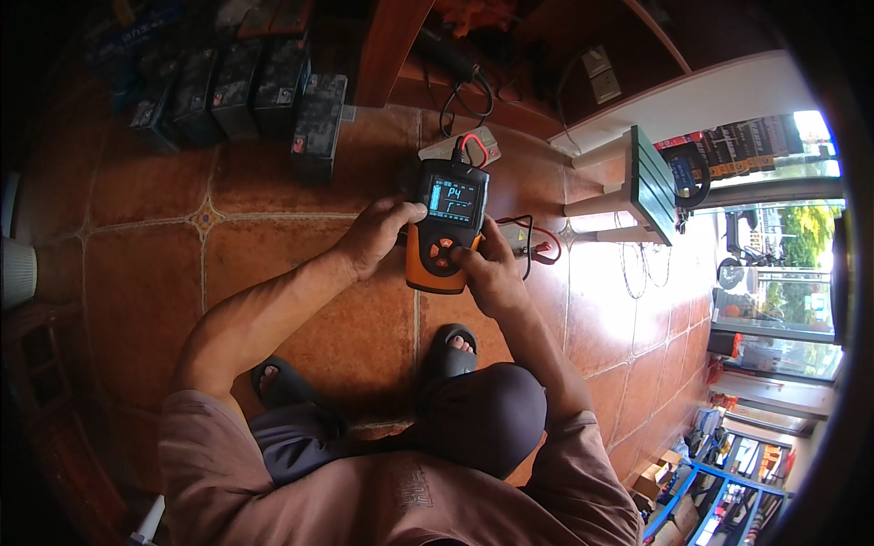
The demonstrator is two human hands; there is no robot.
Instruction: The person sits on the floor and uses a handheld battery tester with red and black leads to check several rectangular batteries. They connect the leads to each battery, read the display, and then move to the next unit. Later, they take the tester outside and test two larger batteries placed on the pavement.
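I hold an orange-and-black handheld tester [445, 269] above the tiled floor, its lit screen [453, 200] facing up. My left hand [382, 232] grips its left edge, thumb beside the screen. On the other side my right hand [493, 269] holds the case, with the thumb on the right of the button pad [440, 254]. A red lead [476, 142] and a black one leave the tester's top. Partly hidden behind it are pale grey casings [497, 145]. A red clamp [543, 249] sits at the right casing, which bears a yellow warning mark; its hold there is unclear.
Several dark block batteries [319, 123] stand on the floor at upper left. A stool with a green top [652, 184] is at the right. Cables [471, 102] hang by the wooden cabinet [392, 51]. My slippers [450, 351] rest on the tiles. Blue shelving [710, 478] stands at lower right.
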